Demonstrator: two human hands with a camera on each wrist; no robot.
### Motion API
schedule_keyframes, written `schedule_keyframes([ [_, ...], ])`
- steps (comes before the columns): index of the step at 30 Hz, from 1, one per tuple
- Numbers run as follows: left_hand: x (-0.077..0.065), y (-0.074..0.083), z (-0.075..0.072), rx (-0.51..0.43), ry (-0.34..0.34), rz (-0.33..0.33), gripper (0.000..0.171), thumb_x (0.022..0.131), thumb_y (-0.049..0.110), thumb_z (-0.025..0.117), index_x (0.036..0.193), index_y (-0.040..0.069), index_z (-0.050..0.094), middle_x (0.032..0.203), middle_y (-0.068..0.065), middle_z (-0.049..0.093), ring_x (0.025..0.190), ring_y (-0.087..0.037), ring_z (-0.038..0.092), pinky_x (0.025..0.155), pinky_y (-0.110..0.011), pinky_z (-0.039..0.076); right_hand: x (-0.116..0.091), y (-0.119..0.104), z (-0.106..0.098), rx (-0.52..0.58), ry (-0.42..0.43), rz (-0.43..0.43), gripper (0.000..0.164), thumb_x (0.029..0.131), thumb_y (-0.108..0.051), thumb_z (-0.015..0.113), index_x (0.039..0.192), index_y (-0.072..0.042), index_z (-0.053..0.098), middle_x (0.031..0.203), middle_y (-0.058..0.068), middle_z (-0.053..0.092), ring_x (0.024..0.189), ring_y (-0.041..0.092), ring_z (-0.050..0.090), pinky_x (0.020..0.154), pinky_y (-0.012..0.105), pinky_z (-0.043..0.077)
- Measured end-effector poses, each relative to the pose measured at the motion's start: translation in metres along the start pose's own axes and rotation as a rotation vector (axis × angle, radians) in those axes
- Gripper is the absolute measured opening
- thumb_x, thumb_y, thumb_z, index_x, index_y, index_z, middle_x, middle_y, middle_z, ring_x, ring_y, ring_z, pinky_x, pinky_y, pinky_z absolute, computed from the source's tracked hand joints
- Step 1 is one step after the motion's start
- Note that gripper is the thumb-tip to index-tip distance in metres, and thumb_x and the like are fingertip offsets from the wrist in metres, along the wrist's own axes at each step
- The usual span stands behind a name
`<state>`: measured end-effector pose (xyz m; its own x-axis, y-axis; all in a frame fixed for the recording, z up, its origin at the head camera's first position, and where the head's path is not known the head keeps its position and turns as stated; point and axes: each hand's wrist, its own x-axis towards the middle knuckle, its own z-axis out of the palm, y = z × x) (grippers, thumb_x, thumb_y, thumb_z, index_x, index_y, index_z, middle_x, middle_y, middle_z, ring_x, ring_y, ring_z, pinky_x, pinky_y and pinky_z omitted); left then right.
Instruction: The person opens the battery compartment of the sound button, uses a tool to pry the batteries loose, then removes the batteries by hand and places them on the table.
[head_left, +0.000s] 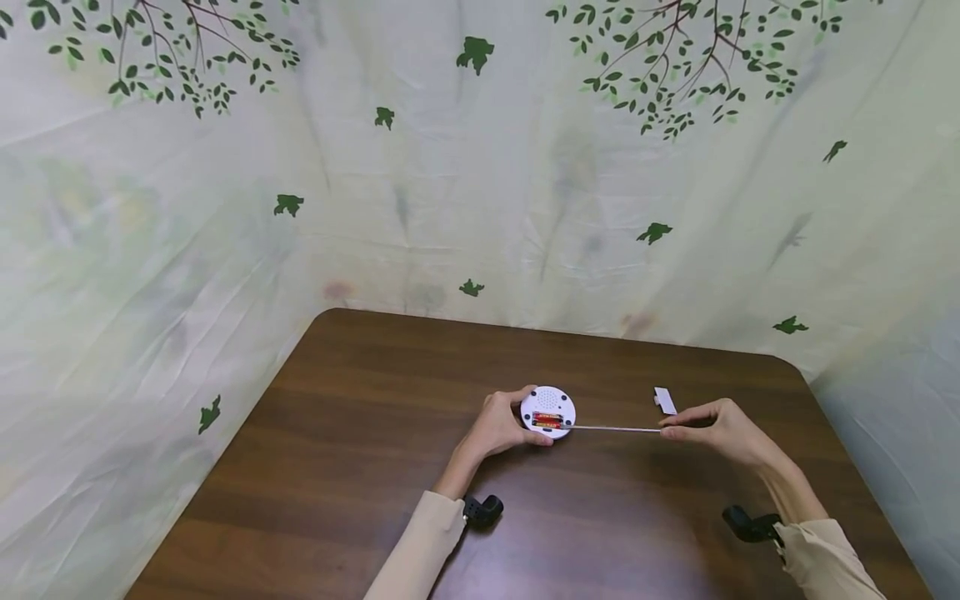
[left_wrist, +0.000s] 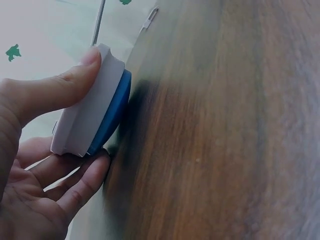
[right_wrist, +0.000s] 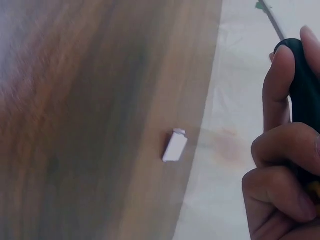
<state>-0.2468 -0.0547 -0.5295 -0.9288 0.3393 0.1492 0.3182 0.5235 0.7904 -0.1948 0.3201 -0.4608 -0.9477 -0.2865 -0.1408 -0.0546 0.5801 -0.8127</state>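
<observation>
My left hand [head_left: 498, 427] grips a round white device [head_left: 549, 400] by its edge, thumb on one side and fingers on the other. Its underside faces up, with small holes, dark feet and an uncovered compartment of red batteries [head_left: 547, 421]. In the left wrist view the device's other face is a blue dome [left_wrist: 114, 111], tilted close over the table. My right hand [head_left: 723, 429] holds a screwdriver [right_wrist: 303, 85] by its dark green handle. The long metal shaft [head_left: 615, 429] reaches left, its tip at the right end of the battery compartment.
A small white battery cover [head_left: 665, 401] lies on the brown wooden table [head_left: 390, 375], just beyond the right hand. Behind the table's far edge hangs a pale curtain [head_left: 510, 192] with a leaf pattern. Black wrist cameras [head_left: 483, 511] sit at both sleeves.
</observation>
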Motion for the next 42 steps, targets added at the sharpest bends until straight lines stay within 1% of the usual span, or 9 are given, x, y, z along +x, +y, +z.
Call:
schedule_keyframes([
  [5, -0.001, -0.001, 0.0, 0.01, -0.001, 0.008, 0.093, 0.061, 0.032, 0.102, 0.141, 0.005, 0.064, 0.133, -0.016, 0.07, 0.123, -0.03, 0.067, 0.108, -0.044, 0.05, -0.003, 0.004, 0.005, 0.02, -0.008, 0.069, 0.031, 0.095, -0.033, 0.075, 0.113, -0.008, 0.081, 0.102, 0.004, 0.081, 0.102, -0.007, 0.065, 0.083, 0.024, 0.052],
  [11, -0.001, -0.001, 0.0, -0.003, -0.004, -0.01, 0.093, 0.061, 0.033, 0.102, 0.142, 0.008, 0.064, 0.133, -0.014, 0.071, 0.123, -0.032, 0.064, 0.108, -0.046, 0.048, -0.009, 0.004, 0.008, 0.057, -0.018, 0.139, 0.038, 0.097, -0.036, 0.072, 0.116, -0.003, 0.078, 0.089, 0.006, 0.078, 0.095, 0.0, 0.06, 0.076, 0.024, 0.041],
  [18, -0.001, 0.001, 0.001, -0.017, 0.0, -0.016, 0.092, 0.062, 0.034, 0.101, 0.142, 0.006, 0.063, 0.134, -0.015, 0.07, 0.123, -0.032, 0.063, 0.108, -0.046, 0.047, -0.016, 0.004, 0.009, 0.091, -0.001, 0.109, 0.035, 0.096, -0.032, 0.074, 0.115, -0.002, 0.078, 0.084, 0.005, 0.076, 0.076, 0.004, 0.049, 0.061, 0.028, 0.035],
  [20, -0.001, 0.001, 0.001, -0.022, 0.001, -0.018, 0.092, 0.063, 0.034, 0.101, 0.142, 0.006, 0.063, 0.135, -0.016, 0.069, 0.124, -0.031, 0.064, 0.108, -0.047, 0.047, -0.018, 0.003, 0.009, 0.091, 0.003, 0.096, 0.035, 0.096, -0.032, 0.075, 0.115, -0.002, 0.078, 0.085, 0.007, 0.077, 0.076, 0.004, 0.05, 0.061, 0.027, 0.035],
  [25, -0.002, 0.001, 0.002, -0.028, 0.0, -0.021, 0.092, 0.063, 0.034, 0.101, 0.141, 0.005, 0.064, 0.134, -0.017, 0.07, 0.124, -0.032, 0.063, 0.109, -0.048, 0.045, -0.021, 0.001, 0.006, 0.051, 0.013, 0.073, 0.034, 0.097, -0.032, 0.074, 0.117, -0.006, 0.079, 0.102, 0.012, 0.08, 0.093, 0.005, 0.069, 0.078, 0.02, 0.046],
  [29, -0.002, 0.001, 0.002, -0.029, -0.007, -0.019, 0.092, 0.063, 0.034, 0.101, 0.142, 0.006, 0.063, 0.135, -0.017, 0.069, 0.125, -0.031, 0.063, 0.11, -0.048, 0.045, -0.026, 0.001, 0.003, 0.036, 0.017, 0.057, 0.034, 0.097, -0.03, 0.073, 0.12, -0.005, 0.078, 0.11, 0.013, 0.079, 0.092, 0.009, 0.072, 0.08, 0.026, 0.053],
  [31, -0.001, 0.001, 0.003, -0.025, -0.009, -0.015, 0.091, 0.064, 0.034, 0.101, 0.142, 0.006, 0.063, 0.136, -0.017, 0.069, 0.125, -0.031, 0.063, 0.11, -0.048, 0.046, -0.029, 0.0, 0.003, 0.012, 0.026, 0.033, 0.034, 0.096, -0.03, 0.074, 0.12, -0.005, 0.077, 0.111, 0.012, 0.079, 0.092, 0.005, 0.07, 0.078, 0.027, 0.054],
  [38, -0.002, 0.002, 0.003, -0.024, -0.001, 0.006, 0.091, 0.064, 0.034, 0.101, 0.141, 0.004, 0.063, 0.136, -0.018, 0.069, 0.125, -0.029, 0.065, 0.109, -0.047, 0.047, -0.04, -0.009, 0.01, -0.132, 0.062, -0.032, 0.029, 0.093, -0.032, 0.078, 0.112, -0.01, 0.079, 0.102, 0.006, 0.079, 0.073, 0.005, 0.066, 0.063, 0.027, 0.055],
  [42, -0.002, 0.003, 0.003, -0.036, -0.001, -0.007, 0.091, 0.064, 0.033, 0.101, 0.142, 0.004, 0.063, 0.136, -0.018, 0.068, 0.125, -0.03, 0.064, 0.109, -0.047, 0.048, -0.045, -0.017, 0.017, -0.279, 0.103, -0.067, 0.029, 0.09, -0.037, 0.079, 0.107, -0.013, 0.081, 0.1, 0.001, 0.081, 0.083, 0.001, 0.07, 0.067, 0.023, 0.055],
])
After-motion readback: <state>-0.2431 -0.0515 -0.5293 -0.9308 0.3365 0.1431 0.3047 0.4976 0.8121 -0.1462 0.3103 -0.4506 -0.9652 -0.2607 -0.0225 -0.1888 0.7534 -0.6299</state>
